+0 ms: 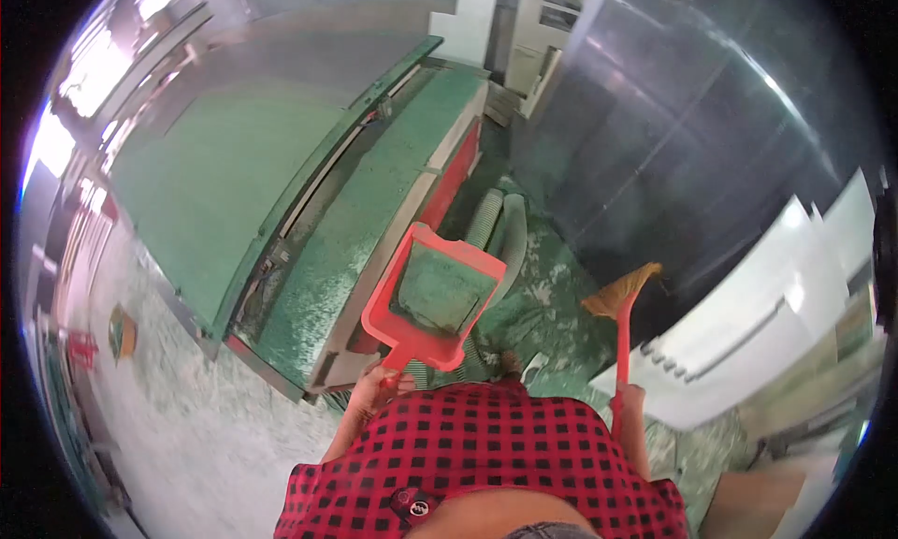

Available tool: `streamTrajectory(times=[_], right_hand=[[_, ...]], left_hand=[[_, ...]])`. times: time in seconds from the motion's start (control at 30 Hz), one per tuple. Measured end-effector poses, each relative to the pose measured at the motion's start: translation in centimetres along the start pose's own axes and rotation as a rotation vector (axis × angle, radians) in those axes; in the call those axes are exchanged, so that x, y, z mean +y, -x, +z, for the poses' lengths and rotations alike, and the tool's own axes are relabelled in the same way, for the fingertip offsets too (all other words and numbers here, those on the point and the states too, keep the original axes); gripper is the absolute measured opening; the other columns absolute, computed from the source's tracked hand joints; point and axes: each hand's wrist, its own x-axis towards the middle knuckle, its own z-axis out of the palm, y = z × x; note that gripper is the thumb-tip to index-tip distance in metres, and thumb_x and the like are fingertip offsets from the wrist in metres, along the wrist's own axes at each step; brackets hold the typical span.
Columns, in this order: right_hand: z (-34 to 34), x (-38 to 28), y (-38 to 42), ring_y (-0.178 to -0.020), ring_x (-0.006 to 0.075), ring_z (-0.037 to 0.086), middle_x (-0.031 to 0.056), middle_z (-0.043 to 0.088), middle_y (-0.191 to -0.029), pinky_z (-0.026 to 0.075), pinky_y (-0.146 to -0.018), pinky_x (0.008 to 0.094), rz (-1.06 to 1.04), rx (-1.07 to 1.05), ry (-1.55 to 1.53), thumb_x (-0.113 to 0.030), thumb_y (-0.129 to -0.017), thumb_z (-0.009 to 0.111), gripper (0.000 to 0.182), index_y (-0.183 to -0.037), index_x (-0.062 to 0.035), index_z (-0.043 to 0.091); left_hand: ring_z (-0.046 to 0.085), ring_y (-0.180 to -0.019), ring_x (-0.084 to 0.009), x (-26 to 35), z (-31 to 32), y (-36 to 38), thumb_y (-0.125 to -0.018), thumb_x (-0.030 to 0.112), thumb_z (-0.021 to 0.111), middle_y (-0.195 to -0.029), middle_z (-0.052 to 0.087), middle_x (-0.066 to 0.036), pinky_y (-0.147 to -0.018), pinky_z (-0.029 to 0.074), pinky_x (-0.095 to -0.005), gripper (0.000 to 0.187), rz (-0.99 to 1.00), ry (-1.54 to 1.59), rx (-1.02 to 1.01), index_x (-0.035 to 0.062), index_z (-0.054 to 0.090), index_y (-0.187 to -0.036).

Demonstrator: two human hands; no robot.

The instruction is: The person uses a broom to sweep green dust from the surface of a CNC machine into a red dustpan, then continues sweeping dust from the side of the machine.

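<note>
A red dustpan (376, 316) with green dust in its pan is held out in front of me by its handle. My left hand (376, 386) is closed around that handle, close to the edge of the green machine table. To the right, my right hand (630, 400) grips the red handle of a hand broom (624, 338). The broom points upward, its tan bristles spread at the top near a dark panel. Green dust covers the floor (552, 286) between the two tools.
A large green machine table (243, 155) with a long slot stands at the left. Ribbed hoses (484, 219) run down beside it. A tall dark panel (673, 146) rises at the right, with white sheets (730, 342) leaning there. A cardboard piece (753, 503) lies lower right.
</note>
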Motion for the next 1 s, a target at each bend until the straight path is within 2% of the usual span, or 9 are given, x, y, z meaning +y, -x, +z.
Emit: streamTrajectory(times=[0.03,0.07,0.17,0.23,0.3,0.43,0.53,0.8,1.0], right_hand=[[-2.7,-12.6,3.0,-0.042,0.0245,0.056,0.0136,0.054,-0.050,0.044,-0.039,0.0379,0.390,0.078,-0.342,-0.023,-0.080,0.059,0.029,-0.069,0.0043,0.057],[-3.7,-13.9,0.8,-0.038,0.0241,0.053,0.0126,0.052,-0.050,0.042,-0.034,0.0361,0.354,0.022,-0.291,-0.017,-0.080,0.060,0.024,-0.072,0.0059,0.055],[-6.9,-17.4,-4.6,-0.036,0.0209,0.050,0.0118,0.052,-0.053,0.040,-0.032,0.0322,0.291,-0.087,-0.541,-0.017,-0.079,0.061,0.023,-0.073,0.0040,0.055],[-8.5,-18.7,-8.6,-0.036,0.0203,0.050,0.0105,0.051,-0.052,0.040,-0.032,0.0320,0.227,-0.130,-0.513,-0.016,-0.079,0.061,0.022,-0.074,0.0037,0.055],[-9.4,-20.2,-11.9,-0.036,0.0181,0.050,0.0085,0.050,-0.051,0.041,-0.032,0.0295,0.114,-0.197,-0.355,-0.017,-0.083,0.059,0.020,-0.081,0.0023,0.056],[-11.4,-26.5,-14.0,-0.036,0.0141,0.047,0.0061,0.049,-0.051,0.039,-0.032,0.0268,0.052,-0.149,-0.446,-0.018,-0.084,0.059,0.018,-0.083,-0.0005,0.057],[-13.0,-31.4,-14.8,-0.038,0.0126,0.048,0.0045,0.049,-0.053,0.040,-0.034,0.0261,-0.028,-0.166,-0.454,-0.016,-0.084,0.060,0.017,-0.088,0.0006,0.058],[-13.0,-41.7,-19.1,-0.045,0.0094,0.049,0.0039,0.052,-0.061,0.042,-0.039,0.0245,-0.245,-0.189,-0.497,-0.016,-0.085,0.060,0.019,-0.094,0.0006,0.060],[-11.0,-49.6,-23.4,-0.044,0.0100,0.050,0.0043,0.053,-0.061,0.043,-0.040,0.0241,-0.342,-0.256,-0.492,-0.017,-0.084,0.061,0.023,-0.098,0.0016,0.060]], left_hand=[[0.062,-0.080,-0.0281,-0.5,3.8,0.0,-0.077,0.017,0.056,-0.094,0.061,-0.018,-0.073,0.051,-0.0405,0.044,0.054,-0.045,0.099,-0.0017,0.045,-0.115],[0.062,-0.080,-0.0281,-0.8,7.1,0.1,-0.077,0.017,0.056,-0.094,0.061,-0.018,-0.073,0.051,-0.0405,0.044,0.074,-0.032,0.119,-0.0017,0.045,-0.115],[0.062,-0.080,-0.0291,-1.6,13.3,-2.0,-0.076,0.019,0.057,-0.094,0.061,-0.019,-0.073,0.051,-0.0420,0.045,0.084,0.034,0.178,-0.0018,0.046,-0.114],[0.062,-0.082,-0.0299,-2.9,12.2,-3.4,-0.075,0.022,0.057,-0.094,0.061,-0.019,-0.073,0.051,-0.0428,0.047,-0.053,0.132,0.122,-0.0021,0.047,-0.114],[0.062,-0.082,-0.0302,-4.5,12.4,-4.5,-0.075,0.023,0.056,-0.094,0.061,-0.020,-0.072,0.051,-0.0424,0.048,0.023,0.102,0.194,-0.0024,0.047,-0.114],[0.063,-0.080,-0.0313,-5.7,16.4,-4.7,-0.075,0.023,0.055,-0.093,0.062,-0.020,-0.069,0.052,-0.0412,0.049,0.224,0.027,0.272,-0.0031,0.046,-0.115],[0.063,-0.076,-0.0315,-6.4,18.1,-4.4,-0.075,0.021,0.055,-0.091,0.062,-0.021,-0.066,0.053,-0.0414,0.047,0.269,0.042,0.332,-0.0035,0.046,-0.114],[0.064,-0.075,-0.0319,-8.0,16.8,-7.8,-0.075,0.016,0.054,-0.089,0.062,-0.021,-0.064,0.053,-0.0392,0.043,0.270,0.142,0.346,-0.0044,0.046,-0.113],[0.064,-0.076,-0.0315,-5.7,17.6,-12.3,-0.077,0.015,0.052,-0.089,0.062,-0.022,-0.067,0.053,-0.0405,0.041,0.229,0.172,0.405,-0.0036,0.046,-0.113]])
